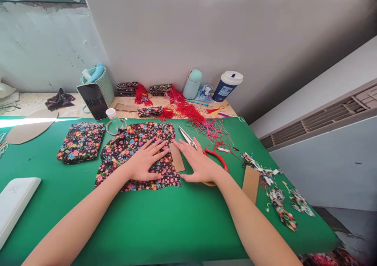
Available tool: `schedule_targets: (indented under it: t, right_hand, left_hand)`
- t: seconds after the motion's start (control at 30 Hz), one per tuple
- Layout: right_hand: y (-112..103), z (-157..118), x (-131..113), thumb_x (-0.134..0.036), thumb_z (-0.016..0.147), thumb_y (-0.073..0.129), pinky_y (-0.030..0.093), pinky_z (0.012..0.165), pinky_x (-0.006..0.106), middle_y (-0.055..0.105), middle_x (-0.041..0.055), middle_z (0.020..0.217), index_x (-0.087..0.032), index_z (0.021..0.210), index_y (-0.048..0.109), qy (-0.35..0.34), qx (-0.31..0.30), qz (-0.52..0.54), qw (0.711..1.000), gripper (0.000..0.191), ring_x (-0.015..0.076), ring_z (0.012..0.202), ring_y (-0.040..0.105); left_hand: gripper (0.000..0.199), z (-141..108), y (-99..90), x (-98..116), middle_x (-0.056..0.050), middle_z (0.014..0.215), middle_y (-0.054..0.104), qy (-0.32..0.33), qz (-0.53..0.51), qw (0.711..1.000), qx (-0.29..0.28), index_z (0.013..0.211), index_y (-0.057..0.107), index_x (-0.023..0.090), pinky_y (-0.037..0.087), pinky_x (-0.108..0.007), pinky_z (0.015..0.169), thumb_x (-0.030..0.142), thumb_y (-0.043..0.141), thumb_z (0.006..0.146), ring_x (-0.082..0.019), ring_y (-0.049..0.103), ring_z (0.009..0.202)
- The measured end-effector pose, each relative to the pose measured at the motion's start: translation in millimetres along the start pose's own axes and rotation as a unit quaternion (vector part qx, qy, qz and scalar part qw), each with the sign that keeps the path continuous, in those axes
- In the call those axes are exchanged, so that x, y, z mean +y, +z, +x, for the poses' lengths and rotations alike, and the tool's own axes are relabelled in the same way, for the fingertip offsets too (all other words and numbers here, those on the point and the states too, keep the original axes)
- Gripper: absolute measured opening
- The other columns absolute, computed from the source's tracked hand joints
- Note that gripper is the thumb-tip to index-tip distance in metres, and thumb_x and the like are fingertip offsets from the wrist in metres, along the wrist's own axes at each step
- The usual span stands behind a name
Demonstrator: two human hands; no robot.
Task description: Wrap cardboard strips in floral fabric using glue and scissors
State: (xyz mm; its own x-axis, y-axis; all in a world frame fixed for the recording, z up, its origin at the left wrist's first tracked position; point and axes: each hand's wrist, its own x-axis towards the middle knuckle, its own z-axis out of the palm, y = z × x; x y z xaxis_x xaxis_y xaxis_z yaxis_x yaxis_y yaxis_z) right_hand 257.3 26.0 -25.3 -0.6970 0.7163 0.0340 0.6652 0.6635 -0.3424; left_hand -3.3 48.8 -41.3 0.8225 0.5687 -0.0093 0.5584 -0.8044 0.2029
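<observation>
A black floral cloth (135, 140) lies spread on the green table mat. My left hand (147, 160) rests flat on it with the fingers apart. On the cloth's right edge lies a small brown cardboard piece (177, 158). My right hand (198, 162) is open beside it, its fingers at the cardboard's right edge. Partly under my right hand sit scissors with red handles (220, 159), blades pointing away to the upper left. A folded floral cloth (81, 140) lies to the left of the spread one.
Red tassels and threads (191, 113) trail over the back right. Behind stand a phone (93, 101), a small clear bottle (114, 121), a light blue flask (193, 83) and a paper cup (226, 87). Another cardboard piece (251, 183) and fabric scraps (279, 207) lie right; a white device (17, 207) lies left.
</observation>
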Motion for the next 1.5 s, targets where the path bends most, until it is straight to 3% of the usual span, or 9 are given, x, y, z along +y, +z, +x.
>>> schedule_targets:
  t: [0.2, 0.4, 0.57, 0.67, 0.73, 0.83, 0.93, 1.17, 1.5]
  right_hand:
    - [-2, -2, -4, -0.041, 0.066, 0.07, -0.001, 0.112, 0.062, 0.044, 0.0176, 0.136, -0.019, 0.148, 0.011, 0.006, 0.025, 0.018, 1.0, 0.103, 0.0336, 0.133, 0.036]
    - [-11, -14, 4, -0.038, 0.066, 0.073, 0.011, 0.113, 0.06, 0.037, 0.013, 0.134, -0.026, 0.147, -0.004, 0.026, 0.068, 0.155, 0.985, 0.112, 0.0334, 0.135, 0.032]
    - [-17, -20, 12, -0.033, 0.067, 0.073, 0.026, 0.109, 0.056, 0.035, 0.0121, 0.132, -0.031, 0.146, -0.004, 0.037, 0.112, 0.245, 0.962, 0.111, 0.0296, 0.129, 0.037]
    - [-15, -19, 14, -0.035, 0.067, 0.073, 0.026, 0.109, 0.056, 0.035, 0.0123, 0.131, -0.031, 0.146, -0.003, 0.026, 0.117, 0.271, 0.955, 0.11, 0.0294, 0.129, 0.036]
    - [-13, -19, 15, -0.037, 0.067, 0.073, 0.025, 0.109, 0.057, 0.035, 0.0123, 0.13, -0.031, 0.146, -0.003, 0.018, 0.123, 0.284, 0.951, 0.11, 0.0293, 0.129, 0.036]
    - [-11, -18, 16, -0.039, 0.067, 0.074, 0.025, 0.109, 0.056, 0.035, 0.0124, 0.13, -0.031, 0.146, -0.003, 0.015, 0.13, 0.287, 0.949, 0.11, 0.0294, 0.129, 0.036]
    - [-12, -19, 16, -0.039, 0.067, 0.074, 0.025, 0.109, 0.056, 0.036, 0.0125, 0.13, -0.031, 0.146, -0.003, 0.015, 0.127, 0.283, 0.95, 0.111, 0.0297, 0.128, 0.036]
    - [-13, -19, 17, -0.041, 0.067, 0.074, 0.026, 0.109, 0.054, 0.036, 0.0125, 0.133, -0.03, 0.147, -0.002, 0.017, 0.142, 0.262, 0.954, 0.111, 0.0301, 0.128, 0.037]
    - [-15, -20, 20, -0.035, 0.066, 0.075, 0.028, 0.109, 0.052, 0.039, 0.0118, 0.132, -0.029, 0.148, -0.001, 0.028, 0.169, 0.234, 0.957, 0.111, 0.0299, 0.129, 0.039]
  left_hand:
    - [0.088, -2, -1.5, -2, -0.013, 0.156, 0.013, 0.013, 0.007, 1.0, 0.004, 0.149, 0.022, 0.02, 0.006, -0.049, 0.116, 0.068, 0.047, 0.08, -0.03, 0.01, 0.144]
    - [0.086, 0, 3.3, 5, -0.012, 0.156, 0.016, -0.005, 0.017, 1.0, 0.016, 0.149, 0.022, 0.019, 0.005, -0.049, 0.116, 0.069, 0.042, 0.081, -0.029, 0.011, 0.144]
    - [0.085, 23, 19.5, 47, -0.023, 0.155, 0.006, -0.334, 0.027, 0.938, 0.089, 0.147, 0.023, 0.007, 0.003, -0.065, 0.109, 0.062, 0.042, 0.085, -0.044, -0.002, 0.141]
    - [0.09, 33, 7.5, 51, -0.025, 0.154, -0.001, -0.386, -0.052, 0.92, 0.046, 0.149, 0.014, 0.007, 0.007, -0.069, 0.106, 0.064, 0.042, 0.085, -0.047, -0.006, 0.139]
    - [0.09, 30, -12.1, 35, -0.02, 0.154, -0.006, -0.307, -0.119, 0.944, -0.006, 0.151, 0.004, 0.013, 0.012, -0.067, 0.107, 0.066, 0.037, 0.086, -0.043, -0.003, 0.141]
    - [0.087, 15, -39.2, 0, -0.008, 0.157, -0.003, -0.001, -0.105, 0.992, -0.067, 0.15, 0.016, 0.027, 0.008, -0.056, 0.114, 0.067, 0.05, 0.08, -0.034, 0.0, 0.144]
    - [0.09, 1, -42.2, -19, -0.008, 0.157, 0.011, 0.099, -0.055, 0.987, -0.113, 0.146, 0.029, 0.029, 0.007, -0.057, 0.114, 0.069, 0.059, 0.072, -0.037, 0.009, 0.143]
    - [0.087, 9, -4.2, -8, -0.01, 0.157, 0.009, -0.057, 0.034, 0.998, -0.009, 0.149, 0.022, 0.027, 0.003, -0.061, 0.111, 0.074, 0.044, 0.078, -0.037, 0.004, 0.144]
    - [0.08, 30, -1.3, -36, -0.01, 0.157, 0.014, -0.157, 0.069, 0.984, 0.052, 0.148, 0.023, 0.023, 0.011, -0.056, 0.113, 0.069, 0.039, 0.084, -0.036, 0.009, 0.143]
